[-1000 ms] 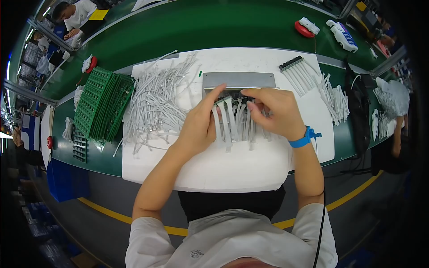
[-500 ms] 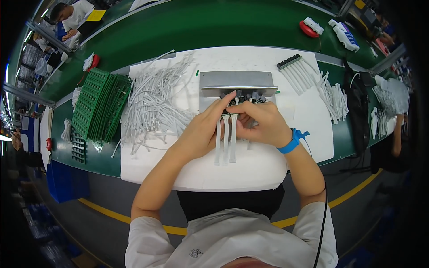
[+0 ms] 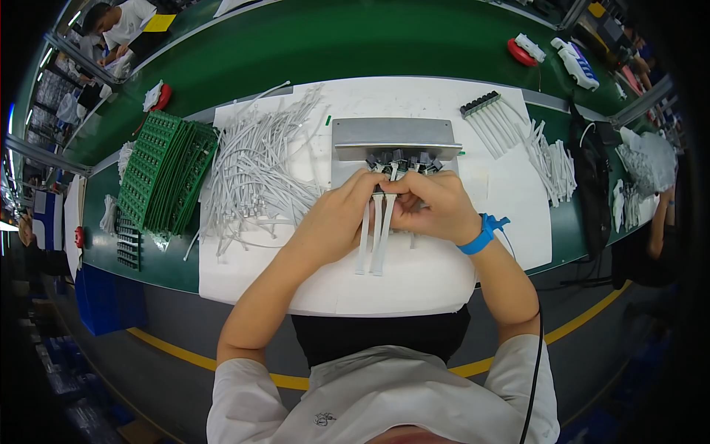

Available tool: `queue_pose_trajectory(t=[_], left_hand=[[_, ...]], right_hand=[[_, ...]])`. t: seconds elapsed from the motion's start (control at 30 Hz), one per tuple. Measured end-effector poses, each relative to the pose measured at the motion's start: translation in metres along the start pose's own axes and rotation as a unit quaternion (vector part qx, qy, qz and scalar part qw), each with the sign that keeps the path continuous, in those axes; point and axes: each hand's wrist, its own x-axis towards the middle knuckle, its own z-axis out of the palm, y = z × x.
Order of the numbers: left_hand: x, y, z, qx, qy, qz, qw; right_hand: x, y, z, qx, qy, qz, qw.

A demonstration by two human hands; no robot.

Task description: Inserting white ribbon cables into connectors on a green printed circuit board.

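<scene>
Flat white ribbon cables (image 3: pixel 381 240) are hanging over a white paper sheet (image 3: pixel 333 292), toward the near edge of the green bench (image 3: pixel 174 266). The left hand (image 3: pixel 336 218) and the right hand (image 3: pixel 436 207) are gripping the small dark connector piece (image 3: pixel 379 190) at the cables' upper ends, and fingers are hiding most of it. For good work, I think both hands should be supporting this piece evenly, without pulling the cables. Just beyond, black block-shaped connectors (image 3: pixel 399 156) are lying before a grey metal bracket (image 3: pixel 393 132). Below the bench's left near edge, a blue plastic bin (image 3: pixel 111 300) is standing; its content I cannot tell.
</scene>
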Motion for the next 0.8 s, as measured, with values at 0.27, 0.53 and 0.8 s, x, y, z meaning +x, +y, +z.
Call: queue_pose_trajectory(t=[0.27, 0.53, 0.8], left_hand=[[-0.001, 0.0, 0.006, -0.039, 0.041, -0.002, 0.998], [0.004, 0.002, 0.0, -0.037, 0.06, -0.028, 0.997], [0.0, -0.008, 0.002, -0.01, 0.126, -0.048, 0.991]], right_hand=[[0.005, 0.001, 0.003, 0.03, 0.044, -0.009, 0.999], [0.009, 0.001, -0.011, -0.032, 0.048, -0.031, 0.998], [0.013, 0.016, -0.076, -0.04, -0.044, 0.128, 0.99]])
